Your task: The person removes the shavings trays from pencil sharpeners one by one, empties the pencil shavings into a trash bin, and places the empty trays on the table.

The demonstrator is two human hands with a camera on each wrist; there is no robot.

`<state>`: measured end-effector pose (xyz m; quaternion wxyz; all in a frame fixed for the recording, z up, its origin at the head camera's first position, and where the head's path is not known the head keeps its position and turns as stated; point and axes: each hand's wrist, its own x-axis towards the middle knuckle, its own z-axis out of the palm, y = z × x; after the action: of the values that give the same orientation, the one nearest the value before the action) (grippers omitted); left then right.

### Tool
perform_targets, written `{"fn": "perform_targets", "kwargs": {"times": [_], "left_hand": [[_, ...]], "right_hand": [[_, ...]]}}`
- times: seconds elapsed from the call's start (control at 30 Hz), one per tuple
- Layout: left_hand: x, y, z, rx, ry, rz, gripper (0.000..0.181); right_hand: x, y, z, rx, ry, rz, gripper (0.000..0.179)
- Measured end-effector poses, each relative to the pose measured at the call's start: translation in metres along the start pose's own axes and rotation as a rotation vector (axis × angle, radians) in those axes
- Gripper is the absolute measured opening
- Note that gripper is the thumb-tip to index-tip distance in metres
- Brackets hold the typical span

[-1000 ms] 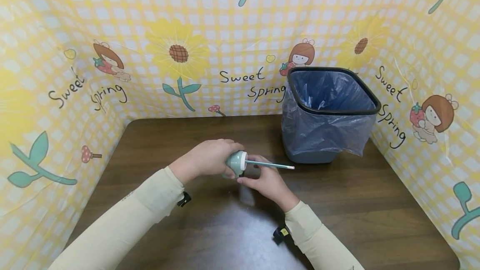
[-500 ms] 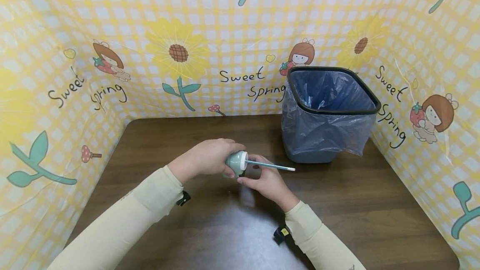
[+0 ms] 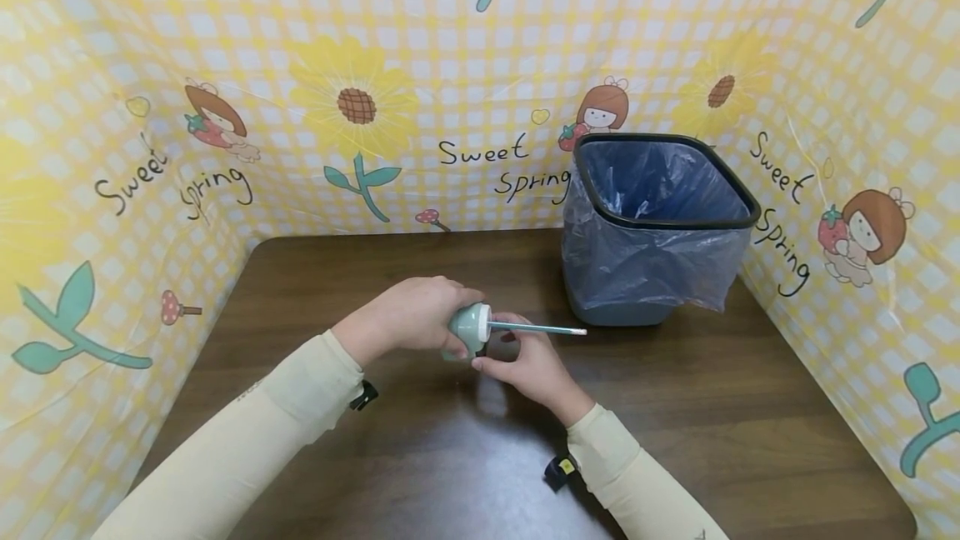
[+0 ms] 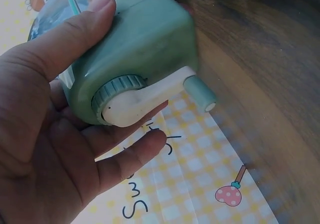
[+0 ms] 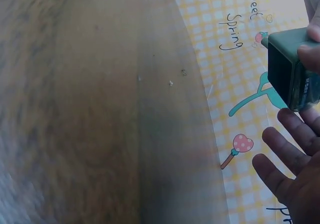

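Note:
My left hand [image 3: 416,312] grips a green hand-crank pencil sharpener [image 3: 467,326] above the table. Out of its white front sticks a teal pencil [image 3: 536,327], eraser end pointing right. In the left wrist view the thumb lies across the sharpener's body, and the white crank arm [image 4: 157,90] with its green knob [image 4: 200,93] has no fingers on it. Thumb and fingertips of my right hand [image 3: 538,367] pinch the sharpener's near right end, below the pencil. The right wrist view catches the sharpener's dark end face [image 5: 281,76], with lower fingers spread beneath it.
A grey bin [image 3: 622,312] with a black rim and clear plastic liner [image 3: 652,265] stands at the back right of the brown table [image 3: 322,273]. Small pale specks [image 5: 170,83] lie on the tabletop. Yellow checked cloth [image 3: 465,48] walls the sides and back.
The pencil's eraser end has risen slightly, and the sharpener has shifted a touch to the left. Both hands keep their hold.

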<state>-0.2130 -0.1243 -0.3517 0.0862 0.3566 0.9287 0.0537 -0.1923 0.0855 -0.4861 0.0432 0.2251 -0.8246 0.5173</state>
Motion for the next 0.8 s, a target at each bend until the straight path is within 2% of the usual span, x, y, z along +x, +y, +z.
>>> {"fn": "perform_targets", "kwargs": {"times": [0.2, 0.63, 0.8], "left_hand": [[-0.0017, 0.0004, -0.0005, -0.026, -0.018, 0.007, 0.072], [-0.0041, -0.0005, -0.0005, -0.021, -0.002, -0.002, 0.073], [-0.004, -0.0009, -0.0008, -0.018, -0.001, -0.011, 0.072]], "right_hand": [[-0.0028, -0.0029, -0.0017, 0.006, -0.028, 0.04, 0.061], [-0.0017, -0.0024, -0.0011, -0.018, -0.012, 0.038, 0.058], [-0.0002, -0.0016, 0.0003, 0.041, -0.01, 0.022, 0.056]]}}
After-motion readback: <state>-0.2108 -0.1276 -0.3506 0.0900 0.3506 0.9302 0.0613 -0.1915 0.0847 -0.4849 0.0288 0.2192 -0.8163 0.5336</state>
